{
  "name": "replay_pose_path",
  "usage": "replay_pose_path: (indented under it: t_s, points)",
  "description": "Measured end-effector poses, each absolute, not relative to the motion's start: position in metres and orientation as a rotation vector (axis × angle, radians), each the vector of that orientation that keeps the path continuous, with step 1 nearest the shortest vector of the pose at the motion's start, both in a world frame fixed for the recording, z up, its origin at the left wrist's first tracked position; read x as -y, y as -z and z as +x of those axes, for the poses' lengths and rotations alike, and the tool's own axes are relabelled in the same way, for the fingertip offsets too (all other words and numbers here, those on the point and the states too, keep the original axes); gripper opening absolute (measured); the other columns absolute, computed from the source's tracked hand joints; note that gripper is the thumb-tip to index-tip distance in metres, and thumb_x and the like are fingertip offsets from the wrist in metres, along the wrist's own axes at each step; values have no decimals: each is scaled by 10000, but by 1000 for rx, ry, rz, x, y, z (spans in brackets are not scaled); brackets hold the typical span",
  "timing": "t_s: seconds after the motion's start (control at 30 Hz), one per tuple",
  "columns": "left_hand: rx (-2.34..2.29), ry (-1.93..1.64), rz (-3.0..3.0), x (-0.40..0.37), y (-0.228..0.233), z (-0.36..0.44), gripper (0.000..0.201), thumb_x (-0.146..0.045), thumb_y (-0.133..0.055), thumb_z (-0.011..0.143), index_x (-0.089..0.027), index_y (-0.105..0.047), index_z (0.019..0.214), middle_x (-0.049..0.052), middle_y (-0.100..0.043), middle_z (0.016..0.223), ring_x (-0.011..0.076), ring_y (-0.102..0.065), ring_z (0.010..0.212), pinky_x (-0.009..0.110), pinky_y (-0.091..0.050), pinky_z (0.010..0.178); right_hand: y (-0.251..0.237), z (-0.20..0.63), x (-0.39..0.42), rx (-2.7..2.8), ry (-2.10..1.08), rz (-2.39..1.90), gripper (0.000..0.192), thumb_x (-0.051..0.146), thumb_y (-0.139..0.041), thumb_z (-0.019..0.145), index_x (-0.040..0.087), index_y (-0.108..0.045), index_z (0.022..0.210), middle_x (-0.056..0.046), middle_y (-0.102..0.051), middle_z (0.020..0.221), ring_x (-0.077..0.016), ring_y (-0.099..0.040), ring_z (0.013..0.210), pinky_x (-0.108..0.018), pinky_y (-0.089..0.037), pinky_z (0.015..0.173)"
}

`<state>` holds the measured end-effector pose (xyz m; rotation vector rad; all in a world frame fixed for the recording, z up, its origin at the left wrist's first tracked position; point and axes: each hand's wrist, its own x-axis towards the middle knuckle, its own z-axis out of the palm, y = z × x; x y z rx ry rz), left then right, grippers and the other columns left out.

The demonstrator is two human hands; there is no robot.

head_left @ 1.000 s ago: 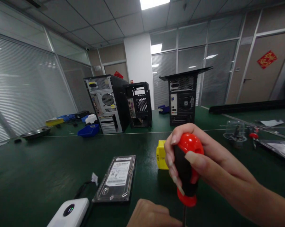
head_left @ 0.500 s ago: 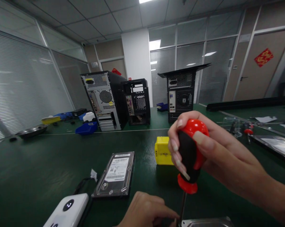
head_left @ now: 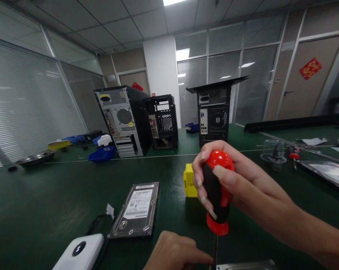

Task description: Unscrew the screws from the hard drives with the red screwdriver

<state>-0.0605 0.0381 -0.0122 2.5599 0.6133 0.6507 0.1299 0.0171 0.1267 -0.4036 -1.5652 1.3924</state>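
- A red and black screwdriver (head_left: pixel 213 187) is held over the green table (head_left: pixel 74 195), wrapped by the fingers of the right hand (head_left: pixel 245 183).
- The left hand (head_left: pixel 176 251) is curled nearby; whether anything is pinched cannot be told.
- A yellow box (head_left: pixel 189 182) is partly hidden; dark things (head_left: pixel 276 150) are held in a clear cup (head_left: pixel 267 146).
- Blinds (head_left: pixel 20 93) are seen behind.

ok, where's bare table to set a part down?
Widest: green tabletop at left, bordered by metal dish, blue bin, labelled hard drive and white device. Narrower: between that drive and yellow bin. Crowded: around left hand, right hand and screwdriver; also far right, near clear container.
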Motion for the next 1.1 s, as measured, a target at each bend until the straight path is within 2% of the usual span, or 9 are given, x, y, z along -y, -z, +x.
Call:
replay_pose_path:
  t_s: [0.1,0.23,0.43,0.6,0.77,0.9,1.1]
  points:
    - [-609,-646,2549,-38,14,-62,567,-596,-385,978,-195,-784,943,-52,-396,462,85,-411,442,216,-224,436,-127,130,-17,1576,-1414,-412,185,448,-583,934,312,-559,1056,47,-564,852,-72,-551,696,-158,-489,642]
    - [-600,-642,2574,-38,17,-62,669,-641,-285,982,-197,-784,941,-45,-397,469,88,-408,453,225,-216,437,-126,131,-18,1572,-1407,-388,174,445,-570,942,320,-566,1062,42,-566,883,-75,-563,711,-159,-494,648]
    - [-581,-665,2593,-40,22,-63,557,-584,-356,996,-219,-775,961,-47,-385,504,84,-393,468,220,-204,434,-122,132,-19,1584,-1403,-387,167,433,-547,959,338,-561,1096,45,-565,899,-70,-568,721,-153,-500,658]
    - [-555,-706,2578,-40,18,-61,706,-633,-242,994,-182,-779,920,-44,-381,493,81,-389,442,226,-201,423,-125,131,-18,1583,-1400,-381,158,434,-551,957,340,-564,1083,47,-563,892,-68,-565,722,-150,-496,665]
    - [-557,-711,2567,-37,13,-59,773,-653,-196,987,-161,-785,893,-39,-376,484,81,-380,430,228,-200,418,-127,129,-17,1575,-1381,-406,161,446,-586,933,338,-565,1051,52,-559,861,-68,-561,699,-152,-494,647]
    - [-573,-678,2557,-37,17,-61,702,-642,-243,989,-188,-776,948,-41,-399,493,84,-382,443,220,-205,434,-126,131,-17,1581,-1375,-411,163,447,-582,936,337,-569,1056,49,-564,869,-65,-563,702,-144,-498,647]
    - [-599,-662,2546,-38,20,-62,414,-481,-501,978,-181,-784,939,-54,-380,510,78,-393,467,221,-206,435,-124,132,-19,1587,-1363,-404,166,449,-570,942,341,-571,1067,46,-569,874,-67,-570,708,-144,-507,649]
